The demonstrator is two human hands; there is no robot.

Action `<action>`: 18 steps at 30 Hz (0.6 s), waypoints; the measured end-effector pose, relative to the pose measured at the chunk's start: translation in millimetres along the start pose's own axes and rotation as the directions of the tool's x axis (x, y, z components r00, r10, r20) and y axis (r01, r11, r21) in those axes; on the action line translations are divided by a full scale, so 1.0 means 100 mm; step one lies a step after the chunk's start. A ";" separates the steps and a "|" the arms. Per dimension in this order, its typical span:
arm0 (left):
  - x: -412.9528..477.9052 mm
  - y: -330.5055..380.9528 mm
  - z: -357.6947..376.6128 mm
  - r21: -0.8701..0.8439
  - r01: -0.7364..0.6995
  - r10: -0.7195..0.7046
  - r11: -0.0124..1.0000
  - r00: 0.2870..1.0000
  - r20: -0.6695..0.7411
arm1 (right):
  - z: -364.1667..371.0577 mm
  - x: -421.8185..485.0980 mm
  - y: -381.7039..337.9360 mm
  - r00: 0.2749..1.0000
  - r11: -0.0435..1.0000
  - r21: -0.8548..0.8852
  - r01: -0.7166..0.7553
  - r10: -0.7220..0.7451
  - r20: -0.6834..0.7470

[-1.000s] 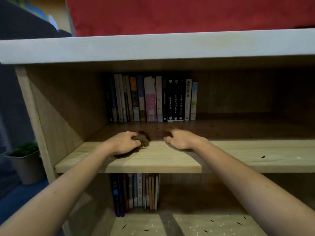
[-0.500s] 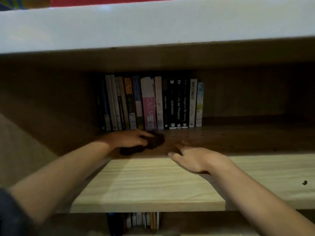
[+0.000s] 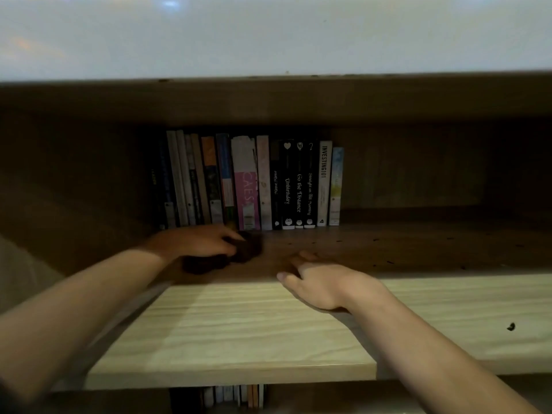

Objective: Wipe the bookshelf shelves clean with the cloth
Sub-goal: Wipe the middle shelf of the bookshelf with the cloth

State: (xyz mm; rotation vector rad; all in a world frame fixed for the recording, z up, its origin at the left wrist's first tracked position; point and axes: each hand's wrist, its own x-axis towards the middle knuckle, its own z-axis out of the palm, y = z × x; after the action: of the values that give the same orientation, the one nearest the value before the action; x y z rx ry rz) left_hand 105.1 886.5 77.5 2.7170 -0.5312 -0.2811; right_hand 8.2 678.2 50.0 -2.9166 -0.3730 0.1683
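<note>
A wooden shelf board (image 3: 239, 330) runs across the view, light at the front and shadowed deeper in. My left hand (image 3: 197, 243) reaches into the shadow and grips a dark crumpled cloth (image 3: 239, 253), pressing it on the shelf just in front of the books. My right hand (image 3: 319, 285) rests flat on the shelf to the right of the cloth, fingers spread and pointing inward, holding nothing. Small dark specks (image 3: 388, 261) dot the shaded shelf surface to the right.
A row of upright books (image 3: 254, 183) stands at the back of the shelf, left of centre. A white top board (image 3: 268, 37) overhangs above. More books (image 3: 233, 395) show on the shelf below. A dark speck (image 3: 511, 326) lies at the front right.
The view has moved in closer under the top board. My left hand has pushed the cloth deeper, from the lit front edge to just before the books. My right hand stays resting on the shelf.
</note>
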 end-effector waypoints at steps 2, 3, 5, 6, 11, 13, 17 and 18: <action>-0.03 -0.15 -0.09 0.008 0.103 -0.103 0.995 0.993 -0.056 | 0.00 0.01 -0.01 1.000 1.000 -0.017 0.002 -0.002 -0.003; 0.01 -0.12 -0.08 0.036 0.120 -0.117 0.992 0.990 -0.080 | -0.01 0.01 -0.03 1.000 1.000 -0.024 0.003 -0.003 -0.004; 0.11 0.13 0.03 0.052 0.058 -0.053 0.997 0.995 -0.088 | -0.01 0.01 -0.05 1.000 1.000 -0.024 -0.007 0.007 -0.002; 0.13 0.28 0.10 0.039 0.003 0.000 0.999 0.998 -0.069 | 0.00 0.01 -0.05 1.000 1.000 -0.020 -0.012 0.012 0.003; 0.08 0.32 0.07 0.079 0.032 -0.033 0.996 0.999 0.006 | 0.00 0.00 -0.02 1.000 1.000 -0.003 -0.017 0.017 0.010; 0.09 0.17 -0.01 0.151 0.151 -0.146 0.977 0.988 -0.045 | -0.01 0.00 -0.03 1.000 1.000 0.001 -0.011 0.011 0.015; 0.13 0.32 0.16 0.012 0.044 -0.042 0.999 0.993 -0.114 | -0.05 0.03 -0.01 0.999 1.000 0.008 -0.011 0.011 0.036; 0.09 0.38 0.23 0.011 -0.020 0.021 1.000 0.994 -0.107 | -0.05 0.03 -0.02 0.999 1.000 0.009 -0.016 0.016 0.042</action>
State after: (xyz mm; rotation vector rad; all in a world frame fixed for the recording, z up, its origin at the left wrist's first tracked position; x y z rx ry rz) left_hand 95.1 842.5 69.9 2.7166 -0.5304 -0.1268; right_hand 11.3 679.7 55.4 -2.9110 -0.3548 0.2335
